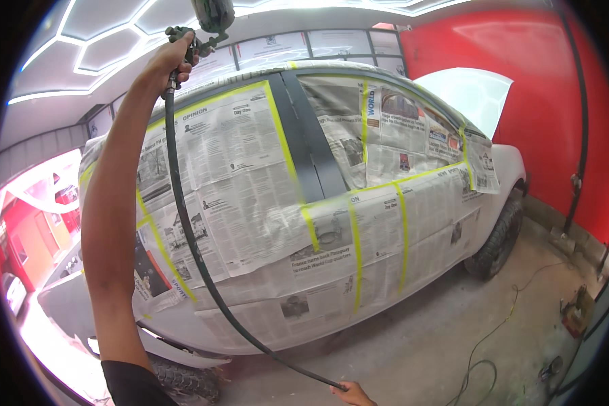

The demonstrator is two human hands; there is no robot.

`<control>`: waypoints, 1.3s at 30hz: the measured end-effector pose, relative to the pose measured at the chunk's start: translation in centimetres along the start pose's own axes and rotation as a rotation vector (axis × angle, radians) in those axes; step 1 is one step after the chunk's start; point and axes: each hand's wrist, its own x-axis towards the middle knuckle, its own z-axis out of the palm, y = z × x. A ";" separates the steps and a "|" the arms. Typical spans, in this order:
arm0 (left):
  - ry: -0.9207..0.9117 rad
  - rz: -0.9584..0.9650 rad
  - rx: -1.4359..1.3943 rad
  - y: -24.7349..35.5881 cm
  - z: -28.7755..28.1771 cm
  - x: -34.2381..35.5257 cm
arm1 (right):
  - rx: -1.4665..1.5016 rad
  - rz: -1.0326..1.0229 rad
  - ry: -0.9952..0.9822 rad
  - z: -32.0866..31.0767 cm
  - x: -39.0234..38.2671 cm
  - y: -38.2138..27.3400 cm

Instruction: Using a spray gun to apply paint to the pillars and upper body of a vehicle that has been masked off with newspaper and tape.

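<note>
My left arm is raised at the left, with my left hand (168, 66) wrapped round the grip of a spray gun (201, 47). A paint cup (214, 15) on the gun is cut off by the top edge. From the grip, a dark air hose (195, 240) hangs down and curves right to my right hand (356, 394), whose fingers close on it at the lower edge. Beyond the hose is a car side masked with newspaper (230, 169) and yellow tape (357, 254). The gun is above the roof line, near a bare dark grey door pillar (309, 145).
A white raised panel (467, 101) and a front wheel (497, 243) are at the right, before a red wall (548, 88). A thin cable (471, 352) lies looped on the floor near a brownish box (577, 311). Another tyre (186, 380) shows lower left.
</note>
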 end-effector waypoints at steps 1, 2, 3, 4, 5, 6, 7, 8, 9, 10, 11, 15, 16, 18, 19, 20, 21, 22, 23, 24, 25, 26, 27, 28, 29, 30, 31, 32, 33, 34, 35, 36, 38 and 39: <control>0.028 -0.005 0.025 0.1 0.5 0.0 | 0.004 0.000 0.000 -0.1 0.0 -0.1; 0.025 -0.005 0.028 0.0 0.8 0.2 | 0.006 0.027 -0.020 -0.3 0.0 -0.1; 0.011 0.003 0.028 -0.2 1.2 0.3 | 0.008 0.055 -0.039 -0.4 0.0 -0.2; -0.003 0.010 0.028 -0.4 1.5 0.4 | 0.011 0.055 -0.039 -0.5 0.0 -0.2; -0.005 0.009 0.030 -0.5 2.0 0.7 | 0.026 0.066 -0.045 -0.6 -0.1 -0.3; -0.002 0.006 0.038 -0.5 2.6 0.7 | 0.041 0.075 -0.051 -0.7 -0.1 -0.3; 0.001 0.002 0.046 -0.5 3.1 0.8 | 0.043 0.076 -0.052 -0.8 -0.1 -0.1; 0.000 0.001 0.047 -0.5 3.4 0.9 | 0.062 0.055 -0.040 -0.8 0.0 0.1; -0.006 0.013 0.043 -0.5 3.9 1.2 | 0.082 0.036 -0.027 -0.8 -0.1 0.3; -0.012 0.026 0.039 -0.5 4.2 1.5 | 0.084 0.038 -0.027 -1.0 0.0 0.5; -0.015 0.024 0.040 -0.5 4.4 1.7 | 0.083 0.055 -0.030 -1.2 0.3 0.7; -0.075 0.050 -0.065 -0.1 5.0 2.0 | 0.113 0.004 0.032 -2.3 0.2 -0.1; -0.062 0.052 -0.027 0.0 4.9 2.1 | 0.115 0.006 0.031 -2.7 0.3 -0.4; -0.043 0.049 -0.011 0.1 5.2 2.3 | 0.069 0.065 0.007 -3.5 0.0 -1.3; -0.045 0.047 -0.010 0.1 5.3 2.4 | 0.071 0.068 0.005 -3.5 0.1 -1.2; -0.030 0.042 0.008 0.1 5.3 2.4 | 0.067 0.046 0.017 -3.5 0.4 -0.9; -0.013 0.037 0.026 0.1 5.2 2.4 | 0.062 0.023 0.027 -3.6 0.4 -1.0; -0.013 0.035 0.028 0.0 5.1 2.4 | 0.064 0.024 0.025 -3.7 0.4 -1.0; -0.028 0.026 0.041 -0.1 5.1 2.3 | 0.046 0.014 0.013 -3.9 0.5 -1.2; -0.043 0.018 0.052 -0.2 5.1 2.2 | 0.028 0.004 0.003 -4.0 0.5 -1.3; -0.045 0.017 0.052 -0.2 5.1 2.1 | 0.029 0.004 0.003 -4.0 0.5 -1.2; -0.105 0.005 0.018 -0.2 4.9 2.0 | 0.010 -0.005 0.005 -3.9 0.6 -1.1; -0.166 -0.008 -0.017 -0.2 4.8 1.8 | -0.008 -0.014 0.009 -3.9 0.6 -0.9; -0.168 -0.010 -0.017 -0.2 4.7 1.6 | -0.006 -0.011 0.009 -3.9 0.6 -0.8; -0.237 -0.005 -0.082 -0.2 4.5 1.5 | -0.018 0.006 -0.002 -3.9 0.6 -0.7; -0.305 0.002 -0.147 -0.3 4.2 1.5 | -0.031 0.022 -0.012 -3.8 0.6 -0.7; -0.307 0.000 -0.147 -0.3 3.9 1.5 | -0.029 0.024 -0.012 -3.8 0.6 -0.5; -0.299 0.010 -0.135 -0.4 3.5 1.5 | -0.016 0.005 -0.018 -3.7 0.6 -0.2; -0.289 0.020 -0.121 -0.3 3.4 1.2 | -0.004 -0.014 -0.025 -3.7 0.5 -0.1; -0.249 0.031 -0.086 -0.4 3.1 0.8 | -0.003 -0.011 -0.027 -3.7 0.4 -0.1; -0.249 0.027 -0.085 -0.5 2.9 0.5 | -0.020 0.003 -0.043 -3.7 0.4 -0.2; -0.213 0.019 -0.056 -0.5 2.7 0.2 | -0.037 0.016 -0.056 -3.8 0.4 -0.2; -0.158 0.002 -0.024 -0.7 2.3 -0.5 | -0.055 0.021 -0.074 -3.4 0.7 0.8; -0.158 -0.002 -0.023 -1.0 2.4 -0.9 | -0.074 0.024 -0.092 -3.4 0.7 0.6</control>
